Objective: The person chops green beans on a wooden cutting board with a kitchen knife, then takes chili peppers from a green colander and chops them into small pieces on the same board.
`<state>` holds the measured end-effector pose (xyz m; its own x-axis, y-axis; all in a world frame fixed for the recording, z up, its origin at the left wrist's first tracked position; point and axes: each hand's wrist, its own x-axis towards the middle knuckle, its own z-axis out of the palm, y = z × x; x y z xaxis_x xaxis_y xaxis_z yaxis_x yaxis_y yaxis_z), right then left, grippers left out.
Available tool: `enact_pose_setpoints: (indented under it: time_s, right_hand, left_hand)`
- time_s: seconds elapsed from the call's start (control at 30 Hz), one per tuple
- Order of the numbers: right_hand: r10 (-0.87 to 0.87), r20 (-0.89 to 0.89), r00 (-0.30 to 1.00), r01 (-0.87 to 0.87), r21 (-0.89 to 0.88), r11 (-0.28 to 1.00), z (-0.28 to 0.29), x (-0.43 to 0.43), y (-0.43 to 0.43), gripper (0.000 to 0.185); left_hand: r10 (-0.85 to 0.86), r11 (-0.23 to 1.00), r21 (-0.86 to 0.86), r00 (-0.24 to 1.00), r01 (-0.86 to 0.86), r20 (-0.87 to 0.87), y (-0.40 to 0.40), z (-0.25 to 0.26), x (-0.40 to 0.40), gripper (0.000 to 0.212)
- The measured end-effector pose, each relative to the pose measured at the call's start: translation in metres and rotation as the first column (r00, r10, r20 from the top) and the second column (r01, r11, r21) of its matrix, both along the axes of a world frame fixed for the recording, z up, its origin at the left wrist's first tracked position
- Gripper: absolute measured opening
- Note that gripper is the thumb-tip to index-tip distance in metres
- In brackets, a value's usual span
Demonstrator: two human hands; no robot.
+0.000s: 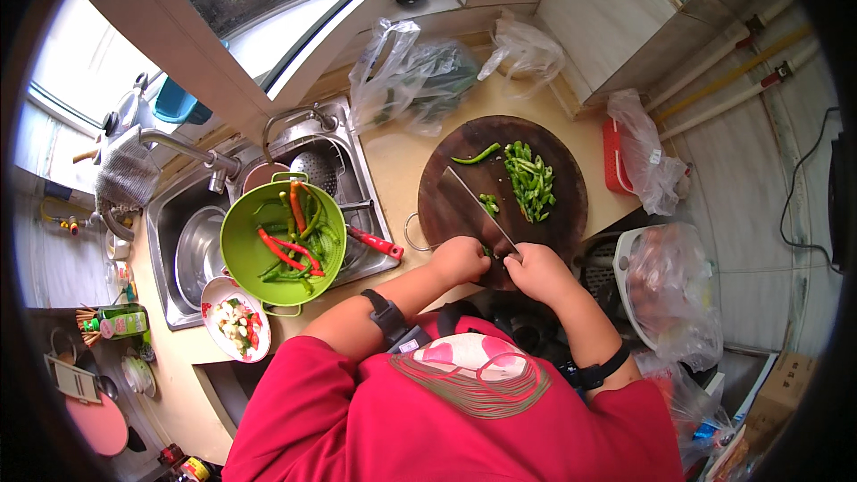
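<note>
My right hand [535, 270] grips the handle of a kitchen knife [479, 202], whose blade slants up and left over a round wooden chopping board [442, 147]. Close by the blade, my left hand [460, 260] is curled at the board's near edge. Its fingers press on a bit of green pepper [492, 253], mostly hidden by the hands. A few cut pieces [489, 203] lie just right of the blade. Farther over is a larger pile of sliced green pepper [530, 181]. One whole green pepper [477, 154] rests toward the back left of the board.
On the steel sink [365, 181] rests a green colander [234, 241] of red and green peppers. A bowl of chopped vegetables [236, 327] stands below it. Plastic bags [415, 80] lie behind the board. A red basket [614, 154] stands at the right. A red-handled utensil [375, 242] juts from the sink.
</note>
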<state>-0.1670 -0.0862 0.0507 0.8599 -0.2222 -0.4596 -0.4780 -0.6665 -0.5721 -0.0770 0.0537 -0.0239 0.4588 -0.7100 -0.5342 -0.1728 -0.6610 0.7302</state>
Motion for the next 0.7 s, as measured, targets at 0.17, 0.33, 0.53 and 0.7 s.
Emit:
enact_pose_setpoints:
  time_s: [0.17,0.33,0.53,0.7]
  right_hand:
    - [0.002,-0.035,0.999,-0.003,-0.020,1.000,-0.014,-0.002,0.001,0.028]
    - [-0.219,0.018,0.976,0.211,0.199,0.957,-0.029,-0.007,-0.004,0.024]
    - [-0.418,-0.148,0.896,0.428,0.539,0.725,-0.032,-0.015,-0.013,0.021]
    - [-0.259,0.036,0.965,0.241,0.263,0.934,-0.013,-0.016,-0.015,0.026]
  left_hand:
    - [-0.049,0.999,0.020,0.998,0.048,0.043,-0.003,-0.004,0.000,0.029]
    - [-0.062,0.998,0.007,0.998,0.062,0.003,-0.003,0.001,0.003,0.027]
    - [-0.050,0.999,0.019,0.998,0.050,-0.029,-0.004,0.006,0.004,0.028]
    - [-0.007,0.999,0.032,0.997,0.010,-0.076,0.007,0.005,0.010,0.030]
